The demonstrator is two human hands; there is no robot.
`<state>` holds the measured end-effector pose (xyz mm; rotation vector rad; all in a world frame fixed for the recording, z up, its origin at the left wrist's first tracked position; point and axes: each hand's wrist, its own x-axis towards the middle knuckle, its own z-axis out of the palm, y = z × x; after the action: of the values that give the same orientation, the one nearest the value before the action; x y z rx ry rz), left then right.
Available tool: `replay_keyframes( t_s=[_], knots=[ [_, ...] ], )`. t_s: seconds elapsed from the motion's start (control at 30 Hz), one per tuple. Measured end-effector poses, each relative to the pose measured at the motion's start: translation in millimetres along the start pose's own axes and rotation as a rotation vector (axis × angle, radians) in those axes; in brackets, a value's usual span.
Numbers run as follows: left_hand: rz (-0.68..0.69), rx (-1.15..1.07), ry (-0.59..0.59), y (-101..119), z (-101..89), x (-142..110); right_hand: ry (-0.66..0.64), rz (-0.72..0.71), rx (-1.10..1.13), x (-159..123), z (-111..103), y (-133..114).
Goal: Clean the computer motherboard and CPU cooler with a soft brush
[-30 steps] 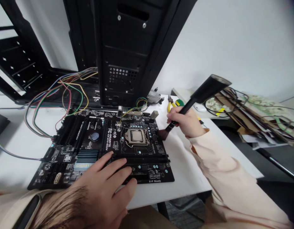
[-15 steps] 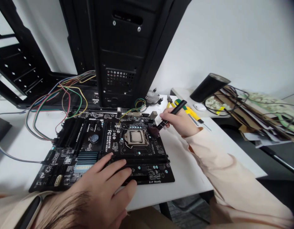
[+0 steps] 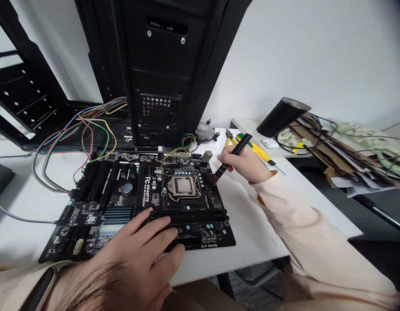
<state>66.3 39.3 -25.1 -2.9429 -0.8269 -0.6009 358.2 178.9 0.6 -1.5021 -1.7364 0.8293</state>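
A black motherboard [image 3: 216, 207] lies flat on the white table, its CPU [image 3: 183, 185] seated in the metal-framed socket. My left hand [image 3: 144, 250] rests palm down on the board's near edge with fingers spread, beside the blue heatsink [image 3: 117, 216]. In my right hand [image 3: 240, 163] is a brush [image 3: 238, 147] with a black handle, tilted. Its dark bristles touch or hover just over the board's right edge, right of the CPU socket; contact is hard to make out.
Behind the board stands a black computer case [image 3: 161, 73], with coloured wires [image 3: 53, 162] running to the board. A CPU cooler [image 3: 206, 131], pliers [image 3: 231, 136], a yellow-green tool [image 3: 260, 151] and a screwdriver [image 3: 276, 167] lie beyond my right hand. Cardboard and cables [image 3: 319, 151] fill the right side.
The brush bristles have shifted slightly toward the board's right edge. My left hand stays in place on the board. The whole view has shifted slightly.
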Motion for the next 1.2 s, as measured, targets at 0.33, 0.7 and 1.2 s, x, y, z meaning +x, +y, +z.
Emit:
replay_keyframes(
  t_s=[0.33,0.7,1.2],
  knots=[
    [-0.001,-0.002,-0.001,0.3,0.9,-0.4,-0.008,0.03,-0.103,3.6,-5.6,3.0],
    [-0.048,-0.051,0.029,2.7,2.3,-0.2,0.23,-0.153,0.236,5.7,-12.6,15.6],
    [-0.011,-0.019,0.027,-0.3,1.8,-1.1,0.132,-0.272,-0.289,1.5,-6.0,4.4]
  ],
)
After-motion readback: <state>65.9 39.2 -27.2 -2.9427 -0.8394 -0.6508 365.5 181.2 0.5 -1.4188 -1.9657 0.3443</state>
